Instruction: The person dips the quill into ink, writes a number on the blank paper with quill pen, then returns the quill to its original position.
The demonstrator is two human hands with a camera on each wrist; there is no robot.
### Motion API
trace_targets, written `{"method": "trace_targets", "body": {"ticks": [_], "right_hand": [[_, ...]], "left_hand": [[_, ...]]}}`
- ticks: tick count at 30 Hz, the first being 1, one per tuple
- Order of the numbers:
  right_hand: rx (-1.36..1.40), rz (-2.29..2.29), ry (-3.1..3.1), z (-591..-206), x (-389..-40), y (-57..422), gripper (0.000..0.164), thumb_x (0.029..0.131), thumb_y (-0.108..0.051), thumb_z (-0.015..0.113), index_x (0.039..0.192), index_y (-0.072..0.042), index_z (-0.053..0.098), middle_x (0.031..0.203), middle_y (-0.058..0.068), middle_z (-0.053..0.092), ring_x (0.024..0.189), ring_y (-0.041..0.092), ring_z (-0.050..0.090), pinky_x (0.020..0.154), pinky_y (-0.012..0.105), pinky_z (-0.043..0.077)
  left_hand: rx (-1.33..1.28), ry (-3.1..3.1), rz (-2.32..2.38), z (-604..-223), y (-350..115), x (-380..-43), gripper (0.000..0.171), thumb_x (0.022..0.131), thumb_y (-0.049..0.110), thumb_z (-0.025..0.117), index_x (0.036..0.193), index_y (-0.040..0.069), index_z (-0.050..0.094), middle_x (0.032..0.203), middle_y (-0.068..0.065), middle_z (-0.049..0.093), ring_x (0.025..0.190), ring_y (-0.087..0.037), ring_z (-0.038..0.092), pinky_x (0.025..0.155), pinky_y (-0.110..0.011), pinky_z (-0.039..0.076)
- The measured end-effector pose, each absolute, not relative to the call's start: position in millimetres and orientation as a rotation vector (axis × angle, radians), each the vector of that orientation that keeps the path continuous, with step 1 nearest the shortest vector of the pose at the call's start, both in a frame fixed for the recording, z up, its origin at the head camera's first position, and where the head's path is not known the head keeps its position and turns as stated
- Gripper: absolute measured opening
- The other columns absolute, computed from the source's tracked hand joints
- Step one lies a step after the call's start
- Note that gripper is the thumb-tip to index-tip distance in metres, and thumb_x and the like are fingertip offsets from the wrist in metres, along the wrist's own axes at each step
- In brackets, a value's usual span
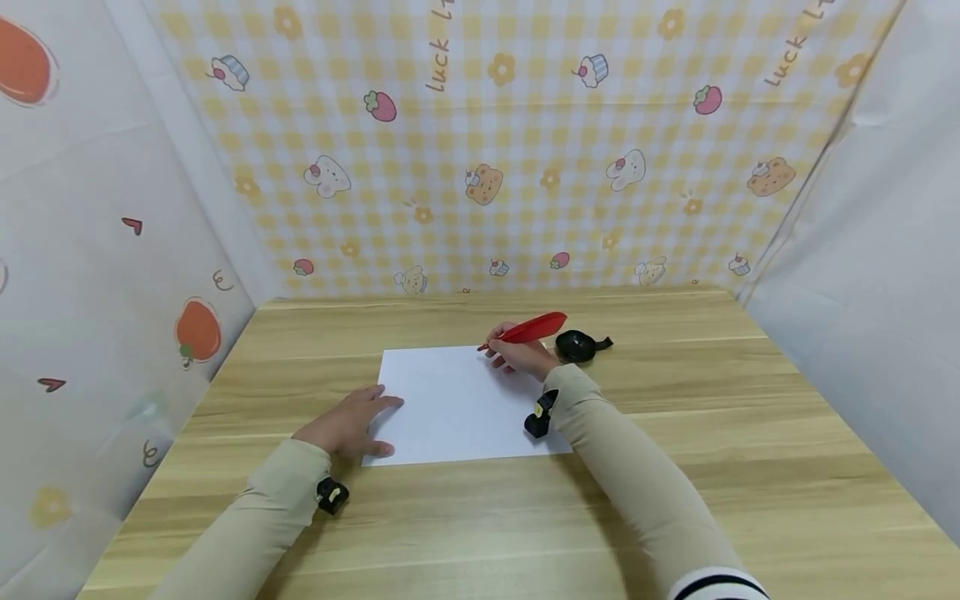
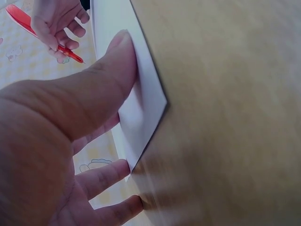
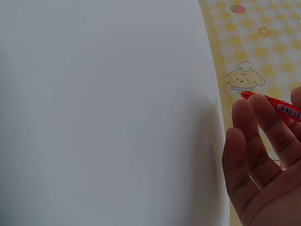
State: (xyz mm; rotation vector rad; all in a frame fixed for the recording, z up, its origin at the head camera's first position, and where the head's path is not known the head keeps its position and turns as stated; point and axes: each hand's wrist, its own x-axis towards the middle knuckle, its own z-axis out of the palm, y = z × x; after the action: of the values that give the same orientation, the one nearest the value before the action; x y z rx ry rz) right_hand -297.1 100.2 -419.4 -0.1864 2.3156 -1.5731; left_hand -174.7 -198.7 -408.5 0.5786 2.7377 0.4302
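A blank white sheet of paper (image 1: 450, 408) lies on the wooden table. My left hand (image 1: 354, 423) rests at the sheet's left edge with fingers spread, thumb and fingertips on the paper in the left wrist view. Near the far right part of the sheet, my right hand (image 1: 522, 354) pinches a red feather pen (image 1: 536, 328). The pen's tip points left and appears raised above the paper. In the right wrist view, a barcode label shows on the pen barrel (image 3: 288, 110), and the lower fingers are loosely bent.
A black rounded object with a short tail (image 1: 577, 346), perhaps a holder, sits just right of my right hand. The wooden table (image 1: 480, 533) meets a yellow checked backdrop (image 1: 517, 167) behind and white sheeting on both sides.
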Motion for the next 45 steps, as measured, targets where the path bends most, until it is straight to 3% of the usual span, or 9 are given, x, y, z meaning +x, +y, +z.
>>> {"method": "trace_targets", "body": {"ticks": [11, 45], "right_hand": [[-0.169, -1.599, 2.308, -427, -299, 87, 0.01, 0.097, -0.016, 0.054, 0.1, -0.01, 0.06, 0.094, 0.007, 0.069, 0.073, 0.018, 0.066, 0.055, 0.027, 0.049], [-0.123, -1.577, 2.339, -430, -307, 70, 0.01, 0.097, -0.019, 0.053, 0.099, -0.012, 0.06, 0.091, 0.006, 0.069, 0.063, 0.015, 0.061, 0.05, 0.025, 0.047]], "left_hand": [[0.578, 2.736, 0.415, -409, -197, -173, 0.072, 0.08, 0.03, 0.08, 0.141, 0.006, 0.048, 0.148, -0.033, 0.029, 0.134, -0.052, 0.027, 0.105, -0.062, 0.028], [0.497, 2.706, 0.341, -408, -192, -181, 0.079, 0.079, 0.032, 0.08, 0.144, 0.008, 0.044, 0.151, -0.031, 0.025, 0.134, -0.054, 0.024, 0.101, -0.066, 0.029]]}}
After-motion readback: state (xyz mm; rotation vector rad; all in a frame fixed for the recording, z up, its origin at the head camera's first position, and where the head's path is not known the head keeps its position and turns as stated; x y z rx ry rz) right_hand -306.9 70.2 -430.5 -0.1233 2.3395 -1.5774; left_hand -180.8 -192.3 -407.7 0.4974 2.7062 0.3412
